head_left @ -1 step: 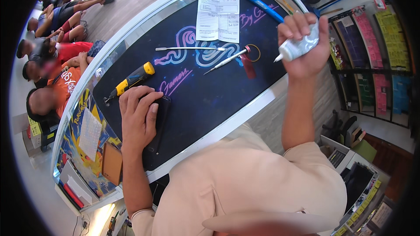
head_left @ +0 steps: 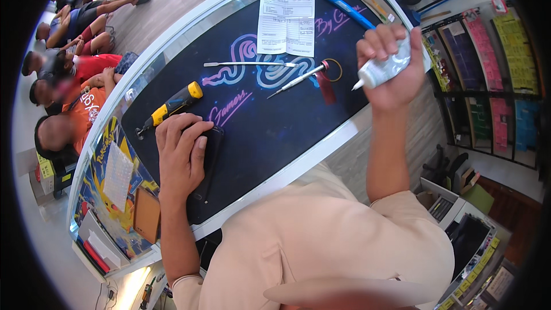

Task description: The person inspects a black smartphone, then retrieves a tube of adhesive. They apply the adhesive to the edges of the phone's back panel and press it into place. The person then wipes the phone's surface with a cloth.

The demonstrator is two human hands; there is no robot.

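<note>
My right hand (head_left: 396, 74) is raised over the right edge of the mat, its fingers closed round a white squeeze tube (head_left: 376, 74). The tube's narrow nozzle points left and slightly down. At the left, my left hand (head_left: 181, 152) lies over a black phone (head_left: 212, 155), the fingers curled across it and the thumb along its side. Most of the phone is hidden by the hand or blends into the dark mat. Just beyond my left hand lies a yellow and black power tool (head_left: 172, 106). A slim screwdriver (head_left: 295, 81) and a thin metal pry tool (head_left: 249, 64) rest mid-mat.
A printed paper slip (head_left: 286, 23) lies at the far side of the dark mat (head_left: 275, 132). Near it are a blue pen-like tube (head_left: 347, 10) and a yellow-handled tool in packaging (head_left: 373, 3). A brown case (head_left: 147, 215) sits left. Several people (head_left: 86, 92) sit beyond the counter.
My right hand has shifted slightly left and down with the white tube in it. My left hand stays in place on the phone.
</note>
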